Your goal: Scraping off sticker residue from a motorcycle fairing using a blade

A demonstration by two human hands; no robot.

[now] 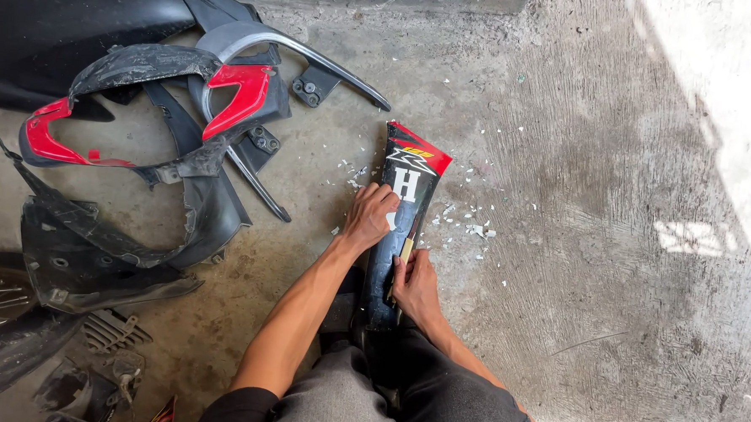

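Largest, at ten o'clock: a heap of black and red fairing panels (142, 133). Dead centre on the concrete floor (577, 245) lies a black fairing panel (405, 212), its red-yellow-white decal at twelve. The left hand (368, 217) presses it flat; the right hand (414, 287) grips a small scraper (407, 248). Sticker-scraping appears underway; next calls for a shallow blade angle. White flakes (474, 228) lie at three.
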